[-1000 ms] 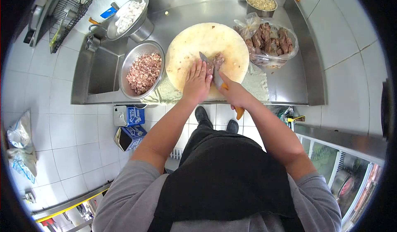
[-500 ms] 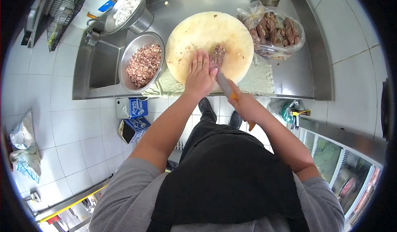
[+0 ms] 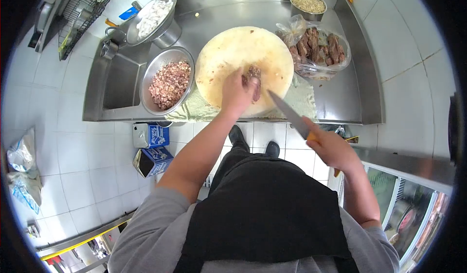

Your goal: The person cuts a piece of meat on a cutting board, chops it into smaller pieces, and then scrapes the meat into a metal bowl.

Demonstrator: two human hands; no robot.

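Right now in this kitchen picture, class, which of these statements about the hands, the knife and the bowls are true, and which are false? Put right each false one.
1. The left hand rests on the meat on the round cutting board. True.
2. The right hand holds the knife with its blade cutting into the meat. False: the knife is drawn back off the meat, its tip over the near edge of the board.
3. The bowl of chopped meat stands left of the board. True.
4. The bag of meat strips lies in the sink. False: it lies on the counter, right of the board.
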